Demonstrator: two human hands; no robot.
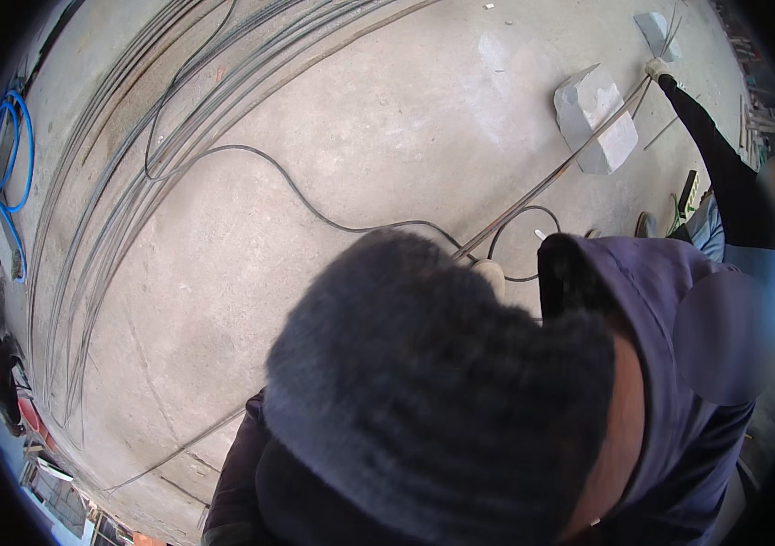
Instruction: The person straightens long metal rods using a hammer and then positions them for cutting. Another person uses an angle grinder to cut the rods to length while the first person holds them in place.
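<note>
A person's head in a dark knitted, furry cap [433,373] covers the middle and lower part of the view, beside a purple jacket [660,273]. Behind it, neither of my hands can be made out. A pale gloved hand [489,276] shows just past the cap, at the near end of long thin metal rods [533,193]; whose hand it is, I cannot tell. At the far right, another person's gloved hand [656,69], at the end of a black sleeve [701,132], is closed around the rods' other end. The rods pass over a whitish block [588,100].
Long bars [119,196] lie in a curved bundle along the left of the concrete floor [224,273]. A black cable [295,188] winds across toward the rods. Coiled blue hose [29,136] lies at the far left. A second pale block [653,35] stands at the upper right.
</note>
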